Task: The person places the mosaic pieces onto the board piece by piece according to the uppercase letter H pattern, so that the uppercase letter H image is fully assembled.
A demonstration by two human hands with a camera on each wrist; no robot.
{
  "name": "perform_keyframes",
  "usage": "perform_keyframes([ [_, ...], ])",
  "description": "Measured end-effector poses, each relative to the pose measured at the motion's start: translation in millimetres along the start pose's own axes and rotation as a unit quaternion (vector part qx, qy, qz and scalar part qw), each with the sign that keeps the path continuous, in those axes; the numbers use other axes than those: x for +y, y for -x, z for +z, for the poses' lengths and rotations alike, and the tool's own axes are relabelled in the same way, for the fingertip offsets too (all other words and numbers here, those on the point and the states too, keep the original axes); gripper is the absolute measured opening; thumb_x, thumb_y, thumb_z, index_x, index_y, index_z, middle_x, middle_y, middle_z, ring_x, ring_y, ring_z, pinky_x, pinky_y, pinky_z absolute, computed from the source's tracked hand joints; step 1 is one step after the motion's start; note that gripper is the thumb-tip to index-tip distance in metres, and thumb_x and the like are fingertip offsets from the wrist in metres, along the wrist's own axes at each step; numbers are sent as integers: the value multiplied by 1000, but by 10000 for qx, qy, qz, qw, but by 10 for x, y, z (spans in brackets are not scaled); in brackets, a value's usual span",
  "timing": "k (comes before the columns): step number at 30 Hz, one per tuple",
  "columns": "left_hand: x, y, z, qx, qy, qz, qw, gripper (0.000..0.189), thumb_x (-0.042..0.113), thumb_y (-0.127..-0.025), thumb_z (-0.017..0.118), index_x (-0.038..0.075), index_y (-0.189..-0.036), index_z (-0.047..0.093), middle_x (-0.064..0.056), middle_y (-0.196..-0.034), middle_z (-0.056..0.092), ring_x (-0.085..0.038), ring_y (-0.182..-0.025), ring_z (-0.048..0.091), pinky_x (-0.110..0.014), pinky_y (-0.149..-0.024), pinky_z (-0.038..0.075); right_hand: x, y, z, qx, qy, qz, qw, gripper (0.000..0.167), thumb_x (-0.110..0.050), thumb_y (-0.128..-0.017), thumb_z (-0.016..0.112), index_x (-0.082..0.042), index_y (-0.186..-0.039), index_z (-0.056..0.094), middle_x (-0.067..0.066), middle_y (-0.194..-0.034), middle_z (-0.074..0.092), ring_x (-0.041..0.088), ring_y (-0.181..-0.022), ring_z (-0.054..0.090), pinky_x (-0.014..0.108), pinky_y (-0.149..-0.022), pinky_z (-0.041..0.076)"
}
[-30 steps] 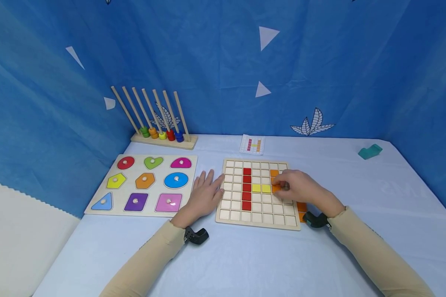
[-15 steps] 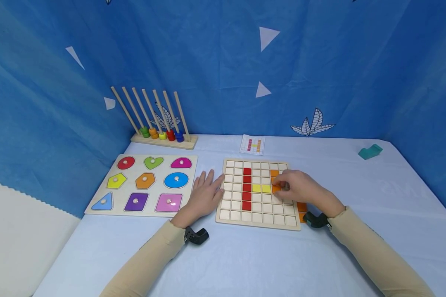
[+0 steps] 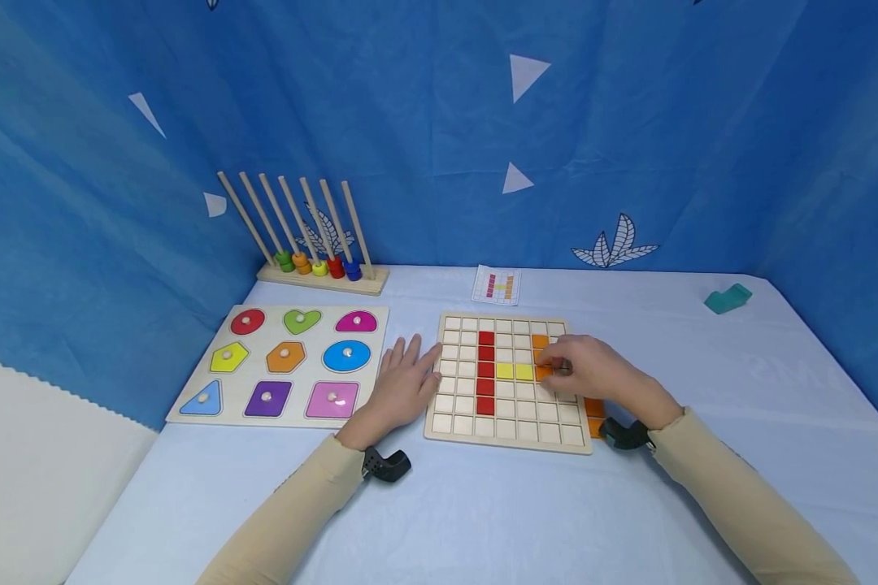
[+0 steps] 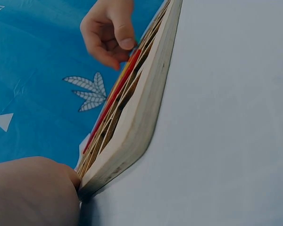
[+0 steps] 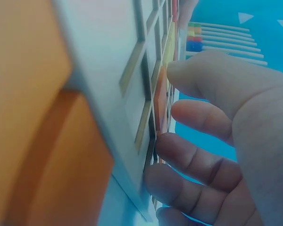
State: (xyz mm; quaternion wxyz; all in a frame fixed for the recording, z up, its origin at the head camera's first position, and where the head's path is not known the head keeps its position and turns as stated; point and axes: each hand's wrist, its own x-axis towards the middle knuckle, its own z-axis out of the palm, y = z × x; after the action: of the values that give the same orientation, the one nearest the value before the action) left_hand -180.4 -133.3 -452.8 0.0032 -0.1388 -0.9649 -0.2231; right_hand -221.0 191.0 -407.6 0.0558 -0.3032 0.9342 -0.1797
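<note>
In the head view a wooden grid board (image 3: 527, 411) lies at the middle of the table. A column of several red tiles (image 3: 486, 370) and a short row of yellow tiles (image 3: 506, 371) fill some cells. My left hand (image 3: 402, 386) lies flat with spread fingers, fingertips at the board's left edge. My right hand (image 3: 588, 370) reaches over the right side and pinches an orange tile (image 5: 160, 99), which sits at its cell beside the yellow ones. Higher in that column is another orange tile (image 3: 540, 341). The right hand hides part of the column.
Loose orange tiles (image 3: 594, 409) lie against the board's right edge under the wrist. A pattern card (image 3: 497, 285) is behind the board. Left are a shape puzzle (image 3: 249, 370) and a peg rack (image 3: 322, 282); a teal piece (image 3: 728, 299) lies far right.
</note>
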Motion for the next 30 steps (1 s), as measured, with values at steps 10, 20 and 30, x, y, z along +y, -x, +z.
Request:
perform_keyframes([
  [10, 6, -2, 9, -40, -27, -33, 10000, 55, 33, -105, 46, 14, -157, 42, -25, -167, 26, -50, -156, 13, -66, -125, 13, 82, 220, -107, 87, -20, 373, 9993, 25, -22, -85, 80, -11, -107, 78, -4, -83, 66, 9, -70, 51, 23, -61, 45],
  [20, -5, -5, -5, 2, -6, -46, 10000, 55, 32, -105, 46, 13, -157, 42, -25, -166, 26, -50, -156, 13, -66, -125, 13, 120, 450, -162, 99, -117, 442, 9989, 26, -21, -84, 81, -9, -106, 77, -3, -85, 66, 8, -68, 50, 21, -58, 46],
  [30, -1, -5, -1, 20, -10, -4, 10000, 55, 31, -105, 47, 12, -156, 43, -26, -166, 27, -51, -156, 14, -67, -124, 14, 138, 605, -126, 138, -115, 420, 9990, 32, -26, -82, 84, -9, -108, 77, -5, -85, 66, 5, -67, 49, 20, -57, 45],
])
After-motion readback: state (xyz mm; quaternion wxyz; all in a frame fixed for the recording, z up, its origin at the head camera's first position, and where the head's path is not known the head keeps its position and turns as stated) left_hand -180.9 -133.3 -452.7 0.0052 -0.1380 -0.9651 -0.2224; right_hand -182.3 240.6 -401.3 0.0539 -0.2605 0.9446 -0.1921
